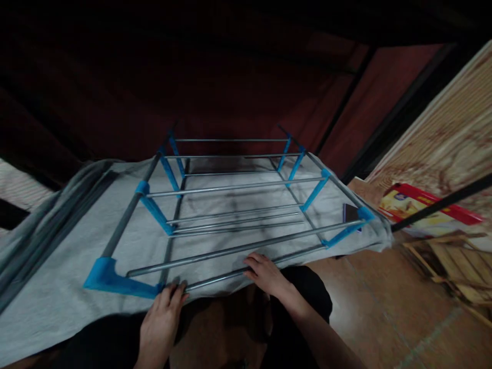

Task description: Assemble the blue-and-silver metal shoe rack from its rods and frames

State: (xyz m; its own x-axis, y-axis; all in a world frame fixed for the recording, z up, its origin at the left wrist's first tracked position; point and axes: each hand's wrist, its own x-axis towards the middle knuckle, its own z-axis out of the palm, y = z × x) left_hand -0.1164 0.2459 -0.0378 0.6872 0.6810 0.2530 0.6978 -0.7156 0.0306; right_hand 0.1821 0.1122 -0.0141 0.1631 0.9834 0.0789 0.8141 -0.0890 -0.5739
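Note:
A rack frame of grey metal tubes (226, 252) joined by blue plastic connectors (108, 277) lies over the grey cloth in front of me. My left hand (163, 311) is closed over its lower near tube (219, 279), beside the front left connector; the thumb is hidden. Farther right along that same tube, my right hand (265, 274) has its fingers curled onto it. Several thinner cross tubes (238, 188) span the frame behind the hands.
The grey cloth (88, 210) covers the surface beneath the frame, with loose bars or folds at left. A small dark object (351, 216) lies at right. On the right floor are a red and yellow box (423, 207) and a wooden piece (453, 269). Dark red fabric (230, 102) hangs behind.

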